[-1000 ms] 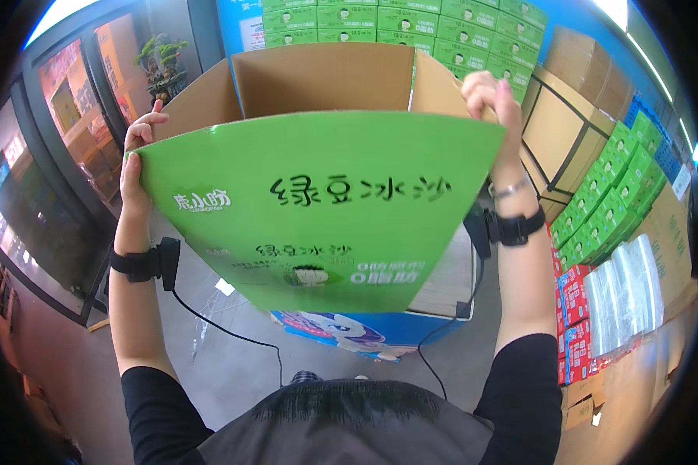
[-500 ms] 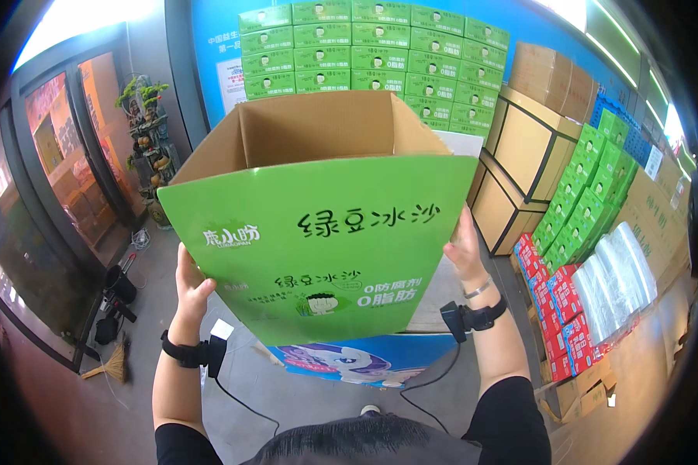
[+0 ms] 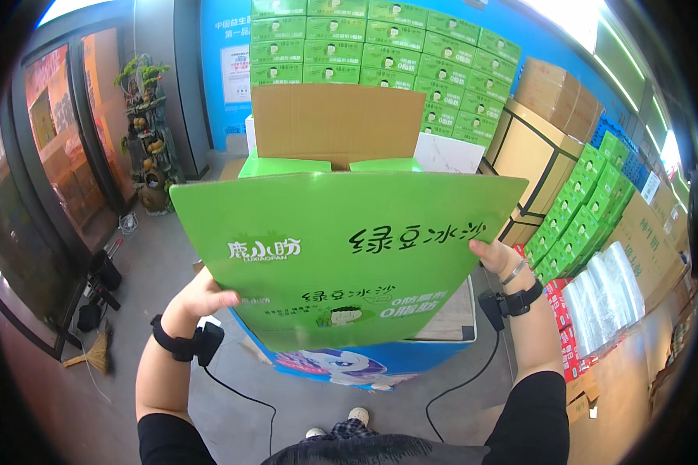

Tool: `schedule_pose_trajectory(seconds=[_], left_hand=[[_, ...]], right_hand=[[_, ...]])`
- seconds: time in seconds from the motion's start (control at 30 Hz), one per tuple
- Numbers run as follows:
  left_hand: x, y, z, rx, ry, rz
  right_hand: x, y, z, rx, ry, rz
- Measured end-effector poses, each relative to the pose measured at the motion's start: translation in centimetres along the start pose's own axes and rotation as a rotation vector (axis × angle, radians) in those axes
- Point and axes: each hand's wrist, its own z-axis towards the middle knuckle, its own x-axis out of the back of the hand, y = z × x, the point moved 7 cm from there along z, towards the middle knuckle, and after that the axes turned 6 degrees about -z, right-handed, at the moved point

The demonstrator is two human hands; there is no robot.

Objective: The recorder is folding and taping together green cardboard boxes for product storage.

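Observation:
A large green cardboard box (image 3: 310, 209) with a cartoon face and white and black lettering stands in front of me between my hands. Its brown far flap (image 3: 337, 124) sticks up, and two green side flaps (image 3: 291, 167) lie folded inward behind the raised near panel. My left hand (image 3: 203, 297) is closed on the left edge, thumb on the green front. On the right edge, higher up, my right hand (image 3: 492, 257) grips with its thumb in front. The other fingers of both hands are mostly hidden. Below the box is a blue stand (image 3: 357, 364) with a cartoon pony.
Green cartons (image 3: 395, 46) are stacked along the blue wall ahead. Beige strapped boxes (image 3: 539, 159), more green cartons (image 3: 589, 209) and clear plastic wrap (image 3: 609, 291) line the right. A rockery ornament (image 3: 147, 132), dark bin (image 3: 105, 271) and broom (image 3: 97, 355) stand left.
The brown open inside of the box is now mostly covered by green side flaps folded inward. Both hands have moved outward, and the view has shifted slightly.

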Motion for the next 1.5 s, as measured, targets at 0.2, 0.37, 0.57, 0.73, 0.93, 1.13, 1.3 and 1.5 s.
schedule_pose_trajectory(seconds=[0.2, 0.37, 0.57, 0.73, 0.93, 1.13, 1.3, 1.5], left_hand=[[0.4, -0.2, 0.3, 0.095, 0.173, 0.157], [0.5, -0.4, 0.9, 0.061, 0.346, -0.055], [0.7, 0.3, 0.7, -0.099, 0.574, -0.057], [1.0, 1.1, 0.4, -0.064, 0.411, 0.223], [1.5, 0.4, 0.3, 0.149, 0.521, 0.086], [1.1, 1.1, 2.3, 0.08, 0.787, -0.102], [-1.3, 3.9, 4.6, 0.265, 0.511, 1.126], [-3.3, 4.4, 6.5, 0.35, 0.349, 1.024]], right_hand=[[-0.1, 0.2, -0.3, 0.075, 0.329, -0.011], [-1.4, 0.3, -0.6, 0.043, 0.453, 0.244], [-0.6, -0.5, -0.7, -0.058, 0.368, 0.003], [0.2, 0.2, 0.0, -0.08, 0.199, -0.087], [0.5, 0.9, 0.4, -0.132, 0.177, 0.049], [-0.3, 0.5, 1.7, -0.138, 0.41, 0.158], [-0.3, -4.0, 2.2, 0.195, 0.543, -0.745], [-0.4, -3.4, 7.6, 0.244, -0.365, -0.98]])
